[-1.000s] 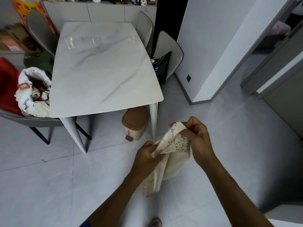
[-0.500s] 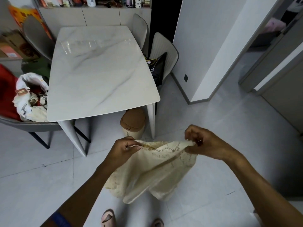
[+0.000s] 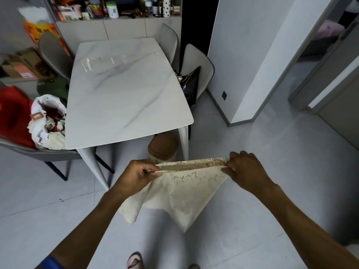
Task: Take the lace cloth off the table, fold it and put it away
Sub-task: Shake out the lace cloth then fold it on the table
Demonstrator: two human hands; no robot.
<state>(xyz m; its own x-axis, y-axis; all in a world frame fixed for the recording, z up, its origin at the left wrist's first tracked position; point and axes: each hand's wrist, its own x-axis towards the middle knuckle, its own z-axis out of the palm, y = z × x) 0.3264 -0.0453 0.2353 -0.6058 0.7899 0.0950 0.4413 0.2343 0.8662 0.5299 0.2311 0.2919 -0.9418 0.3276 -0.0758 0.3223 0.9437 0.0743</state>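
Fingers of my left hand (image 3: 138, 174) and right hand (image 3: 245, 171) pinch the top corners of the cloth (image 3: 180, 193), pulled taut, hanging folded above the floor (image 3: 272, 171). Behind it I see the marble table (image 3: 124, 90), bare, then a small brown bin (image 3: 163, 146).

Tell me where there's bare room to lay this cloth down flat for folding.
The marble table top shows bare from the cabinet end to the near edge. Both hands, left hand and right hand, hold the lace cloth over open floor tiles. Crowded: the chair with the white bag on the left, the chair with the black bag on the right, the bin by the table leg.
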